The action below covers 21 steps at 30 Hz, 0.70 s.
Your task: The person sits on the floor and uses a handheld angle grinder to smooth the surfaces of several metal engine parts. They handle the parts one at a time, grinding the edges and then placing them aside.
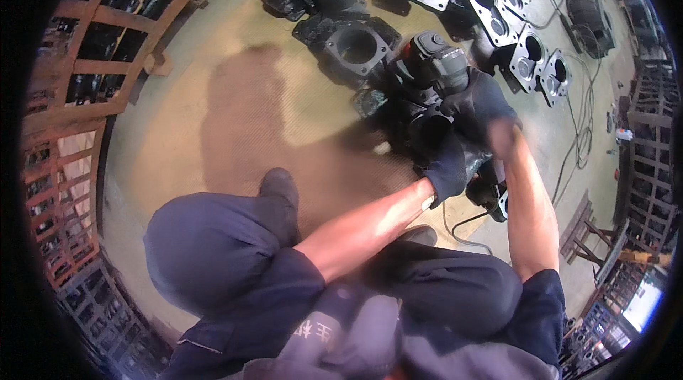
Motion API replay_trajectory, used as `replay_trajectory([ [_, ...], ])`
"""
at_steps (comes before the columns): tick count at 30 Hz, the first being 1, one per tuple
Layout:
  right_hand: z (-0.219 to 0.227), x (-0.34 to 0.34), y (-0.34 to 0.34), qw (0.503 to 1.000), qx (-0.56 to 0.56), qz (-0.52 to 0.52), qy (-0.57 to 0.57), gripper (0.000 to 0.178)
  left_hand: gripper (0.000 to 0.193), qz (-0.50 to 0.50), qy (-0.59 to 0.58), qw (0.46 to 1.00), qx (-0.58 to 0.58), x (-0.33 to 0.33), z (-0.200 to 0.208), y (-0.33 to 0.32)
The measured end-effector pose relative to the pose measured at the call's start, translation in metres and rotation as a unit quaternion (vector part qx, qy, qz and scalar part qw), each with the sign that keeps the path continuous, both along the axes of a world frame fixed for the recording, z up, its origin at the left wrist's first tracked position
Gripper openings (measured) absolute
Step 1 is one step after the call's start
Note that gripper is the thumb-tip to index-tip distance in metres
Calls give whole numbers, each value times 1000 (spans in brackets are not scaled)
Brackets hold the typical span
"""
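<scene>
I crouch over a concrete floor. My right hand (478,101), in a dark glove, grips a grey and black angle grinder (440,61). My left hand (449,167), also gloved, holds a dark cast metal part (416,120) beneath the grinder. The grinder's head sits against that casting. Its cable (462,227) trails back by my right leg. My knees and a dark shoe (279,188) fill the lower middle.
Dark castings with round bores (354,46) lie on the floor ahead; a row of ground, bright-faced ones (491,7) runs to the upper right. Rusty metal crates (85,74) stand on the left, cables (580,117) and racks (640,188) on the right.
</scene>
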State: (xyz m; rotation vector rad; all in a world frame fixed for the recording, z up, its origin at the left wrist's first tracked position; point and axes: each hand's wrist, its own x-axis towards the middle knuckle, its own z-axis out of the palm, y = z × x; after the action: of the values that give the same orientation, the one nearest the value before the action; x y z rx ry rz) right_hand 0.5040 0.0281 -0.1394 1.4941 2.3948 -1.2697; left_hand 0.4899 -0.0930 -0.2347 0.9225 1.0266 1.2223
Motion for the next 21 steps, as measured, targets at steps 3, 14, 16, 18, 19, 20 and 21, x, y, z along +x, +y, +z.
replay_trajectory([
  [3, 8, -6, -5, 998, 1, 40, 39, 46, 42, -3, -90, 986, -138, -3, 14, 5],
  [14, 35, 0, 21, 991, -25, 59, 114, 46, 41, 186, -119, 974, -47, 46, 39, 27],
  [16, 38, -12, 5, 986, -83, 58, 131, 48, 40, 246, -269, 931, 30, 74, -42, 29],
  [18, 39, 6, 6, 994, -25, 62, 81, 47, 40, 246, -235, 940, 23, 97, -28, 29],
  [19, 46, 12, 10, 997, -8, 59, 54, 44, 41, 238, -220, 946, 19, 103, -21, 31],
  [20, 56, 18, 10, 998, 11, 49, 26, 40, 41, 202, -214, 956, 12, 102, -5, 29],
  [21, 53, 13, 0, 997, 13, 34, 67, 42, 41, 186, -191, 964, -8, 88, 5, 17],
])
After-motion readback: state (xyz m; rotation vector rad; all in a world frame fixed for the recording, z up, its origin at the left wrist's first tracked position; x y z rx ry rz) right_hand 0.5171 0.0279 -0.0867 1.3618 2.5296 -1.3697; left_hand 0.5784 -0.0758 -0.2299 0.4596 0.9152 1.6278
